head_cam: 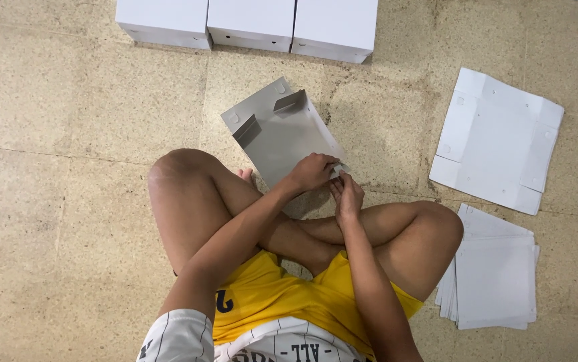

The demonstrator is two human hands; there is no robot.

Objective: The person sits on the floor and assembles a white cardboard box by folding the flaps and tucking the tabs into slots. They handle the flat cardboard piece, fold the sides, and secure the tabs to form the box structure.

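Note:
I sit cross-legged on the floor with a grey cardboard sheet (pixel 281 134) lying in front of my knees. Two small flaps stand up near its far edge. My left hand (pixel 311 171) grips the sheet's near right corner, fingers curled over the edge. My right hand (pixel 348 196) pinches a small flap at the same corner, just beside the left hand. Both hands touch the cardboard and nearly touch each other.
Three assembled white boxes (pixel 251 25) stand in a row at the top. A flat unfolded white box blank (pixel 496 141) lies to the right. A stack of flat white sheets (pixel 494 271) sits beside my right knee. The floor is beige speckled tile.

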